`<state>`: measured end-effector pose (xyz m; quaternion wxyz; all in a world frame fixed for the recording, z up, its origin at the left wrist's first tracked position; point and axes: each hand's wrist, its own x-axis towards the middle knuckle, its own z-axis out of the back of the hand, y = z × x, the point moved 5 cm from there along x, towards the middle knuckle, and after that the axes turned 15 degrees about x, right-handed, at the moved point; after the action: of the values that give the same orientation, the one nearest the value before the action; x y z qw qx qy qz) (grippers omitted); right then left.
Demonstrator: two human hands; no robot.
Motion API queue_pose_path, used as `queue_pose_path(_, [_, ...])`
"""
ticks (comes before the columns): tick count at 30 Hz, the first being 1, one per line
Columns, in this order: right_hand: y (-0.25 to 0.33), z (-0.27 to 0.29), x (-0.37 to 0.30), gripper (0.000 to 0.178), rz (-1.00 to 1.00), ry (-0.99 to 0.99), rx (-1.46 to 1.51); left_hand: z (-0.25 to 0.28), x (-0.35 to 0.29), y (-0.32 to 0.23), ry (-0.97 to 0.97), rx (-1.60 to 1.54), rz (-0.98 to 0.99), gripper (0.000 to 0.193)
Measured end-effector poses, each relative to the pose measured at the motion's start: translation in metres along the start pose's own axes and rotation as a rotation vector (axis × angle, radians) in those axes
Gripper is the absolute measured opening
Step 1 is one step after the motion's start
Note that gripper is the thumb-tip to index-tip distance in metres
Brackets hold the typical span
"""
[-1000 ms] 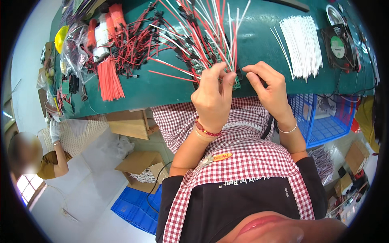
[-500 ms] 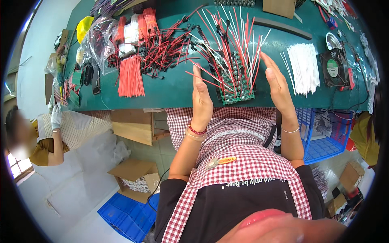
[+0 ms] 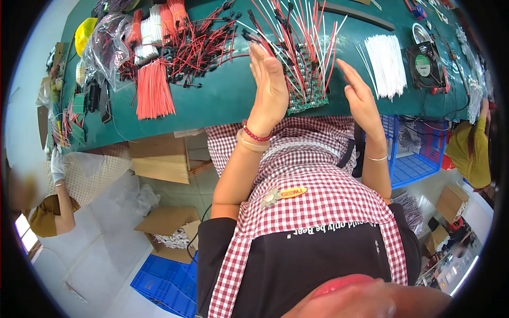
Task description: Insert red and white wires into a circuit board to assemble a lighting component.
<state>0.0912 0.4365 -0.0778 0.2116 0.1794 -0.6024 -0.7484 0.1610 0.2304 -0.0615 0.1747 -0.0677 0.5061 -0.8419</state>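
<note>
A block of green circuit boards (image 3: 308,99) stands at the table's near edge, with long red and white wires (image 3: 318,32) fanning up and away from it. My left hand (image 3: 270,90) is open along the block's left side, fingers stretched forward and up against the outer wires; whether it presses on the boards I cannot tell. On the other side my right hand (image 3: 361,100) is also open, fingers extended, a small gap away from the boards. Neither hand grips anything. To its right lies a bundle of white wires (image 3: 385,66).
Red wires (image 3: 154,90) and a tangle of red-and-black leads (image 3: 204,47) cover the left of the green table (image 3: 212,95). A clear plastic bag (image 3: 108,50) lies beyond. A black fan (image 3: 426,64) stands right. Another person's gloved hand (image 3: 57,167) is at the left edge.
The whole view has shifted, so the table sits higher and further left. My left hand has moved forward and closer against the wires and boards. My right hand stays open beside them.
</note>
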Motion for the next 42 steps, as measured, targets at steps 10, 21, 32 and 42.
queue_pose_path(10, [0.002, 0.004, 0.001, 0.047, 0.04, -0.012, -0.043, -0.021, 0.017, 0.011, -0.175, 0.028, -0.089, 0.08])
queue_pose_path(21, [0.004, 0.016, 0.014, 0.033, 0.065, 0.005, -0.145, -0.004, 0.009, 0.021, -0.211, -0.254, -0.117, 0.064])
queue_pose_path(32, [0.063, 0.057, 0.027, 0.022, 0.147, -0.184, -0.002, 0.04, -0.015, 0.033, -0.325, -0.41, 0.056, 0.064])
queue_pose_path(42, [0.063, 0.042, 0.029, 0.017, 0.022, -0.227, 0.078, 0.086, -0.005, 0.043, -0.223, -0.472, 0.272, 0.039])
